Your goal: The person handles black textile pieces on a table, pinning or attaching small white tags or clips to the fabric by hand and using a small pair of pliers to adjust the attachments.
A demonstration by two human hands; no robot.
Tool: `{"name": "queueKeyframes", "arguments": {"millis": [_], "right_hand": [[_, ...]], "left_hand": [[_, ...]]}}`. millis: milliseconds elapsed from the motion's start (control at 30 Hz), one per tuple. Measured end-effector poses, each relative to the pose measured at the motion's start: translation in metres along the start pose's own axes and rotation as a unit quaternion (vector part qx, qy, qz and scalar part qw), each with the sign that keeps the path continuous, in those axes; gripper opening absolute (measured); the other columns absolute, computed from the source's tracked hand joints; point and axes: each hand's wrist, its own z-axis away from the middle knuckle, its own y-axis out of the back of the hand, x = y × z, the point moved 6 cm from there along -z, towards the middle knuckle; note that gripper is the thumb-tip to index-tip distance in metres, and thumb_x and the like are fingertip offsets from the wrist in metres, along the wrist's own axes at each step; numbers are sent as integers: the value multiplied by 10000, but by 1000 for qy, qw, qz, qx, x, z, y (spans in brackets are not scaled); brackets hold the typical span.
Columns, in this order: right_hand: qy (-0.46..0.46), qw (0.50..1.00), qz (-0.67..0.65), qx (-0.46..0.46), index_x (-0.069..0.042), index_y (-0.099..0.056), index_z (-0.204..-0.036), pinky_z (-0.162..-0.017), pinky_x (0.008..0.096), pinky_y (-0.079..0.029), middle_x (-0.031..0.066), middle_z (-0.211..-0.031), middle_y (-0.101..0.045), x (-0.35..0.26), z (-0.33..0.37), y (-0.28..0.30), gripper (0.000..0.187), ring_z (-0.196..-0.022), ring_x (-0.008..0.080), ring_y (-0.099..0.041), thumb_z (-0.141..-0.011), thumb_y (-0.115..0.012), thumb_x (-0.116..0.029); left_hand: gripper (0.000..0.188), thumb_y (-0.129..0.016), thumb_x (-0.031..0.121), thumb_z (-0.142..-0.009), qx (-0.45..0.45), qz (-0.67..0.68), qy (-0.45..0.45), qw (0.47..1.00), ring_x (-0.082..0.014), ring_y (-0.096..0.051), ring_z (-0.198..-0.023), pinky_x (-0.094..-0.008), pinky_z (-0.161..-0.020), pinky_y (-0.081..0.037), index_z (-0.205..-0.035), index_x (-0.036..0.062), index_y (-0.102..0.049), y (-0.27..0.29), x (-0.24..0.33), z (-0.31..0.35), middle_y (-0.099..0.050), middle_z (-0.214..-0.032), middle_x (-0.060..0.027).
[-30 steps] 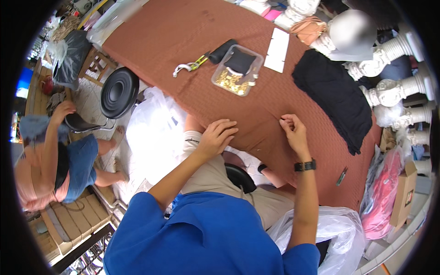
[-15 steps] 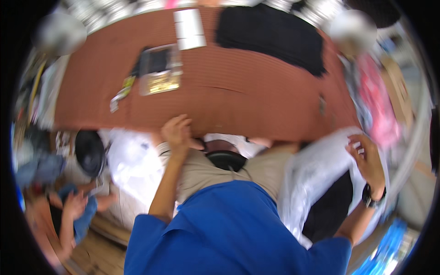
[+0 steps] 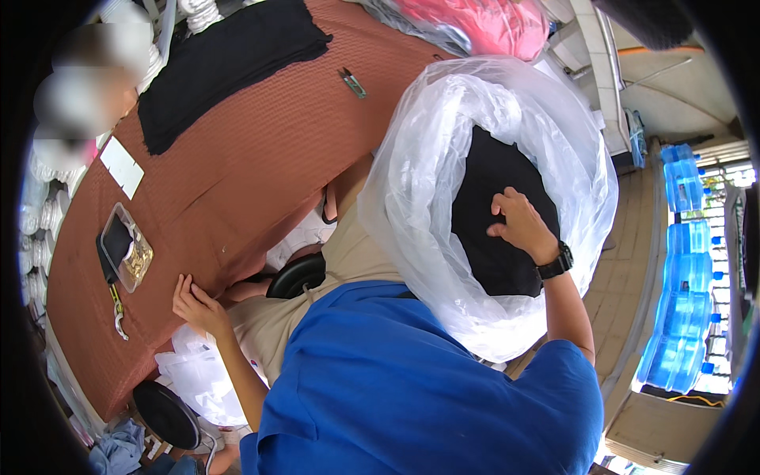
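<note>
My right hand (image 3: 522, 227) is over black folded cloth (image 3: 499, 265) inside a big clear plastic bag (image 3: 404, 206) at my right side. Its fingers are bent with a gap to the thumb, and nothing shows between them; whether the fingertips touch the cloth I cannot tell. At the near edge of the table (image 3: 229, 190), my left hand (image 3: 202, 307) rests open with its fingers stretched out, holding nothing. Another black cloth (image 3: 233, 67) lies flat on the brown quilted tabletop. Green thread snips (image 3: 353, 82) lie near the bag.
A clear plastic box (image 3: 136, 257) with gold-coloured pieces sits on the table's left, near a yellow-handled tool (image 3: 118, 309) and a white card (image 3: 123, 166). A pink bundle in plastic (image 3: 483, 24) is beyond the bag. Blue water bottles (image 3: 685, 301) stand right. A black stool (image 3: 166, 416) is lower left.
The view has turned right, bringing the whole bag into sight. My right hand has moved from above the bag's edge to the black cloth inside. My left hand stays by the table edge.
</note>
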Motion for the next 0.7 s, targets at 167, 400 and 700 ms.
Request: {"name": "queueKeyframes", "arguments": {"millis": [167, 400, 700], "right_hand": [[-39, 985, -162, -49, -21, -635, -714, -635, 360, -510, 87, -724, -608, 16, -6, 2, 208, -661, 261, -634, -725, -837, -69], [-3, 984, -174, 39, 14, -588, -801, -624, 397, -474, 146, -732, -585, -10, 1, 32, 147, -652, 300, -593, -823, -732, -8], [-61, 930, -271, 240, -21, -528, -894, -659, 268, -379, -19, -751, -479, -4, -3, 113, 240, -707, 87, -418, -1055, -556, -197]], "left_hand": [[211, -542, 152, -1028, -27, 25, 25, 999, -315, -566, -1132, -432, -977, -438, -1136, 38, -682, 6, 7, -7, -647, -1232, -113], [190, -564, 94, -1017, -32, 190, 65, 979, -292, -573, -1162, -397, -986, -471, -1150, -3, -658, 1, 25, -10, -607, -1236, -145], [212, -554, 9, -1001, -329, 532, 54, 778, -168, -612, -1075, -321, -965, -489, -1204, 4, -614, -23, 164, -23, -634, -1124, -100]]}}
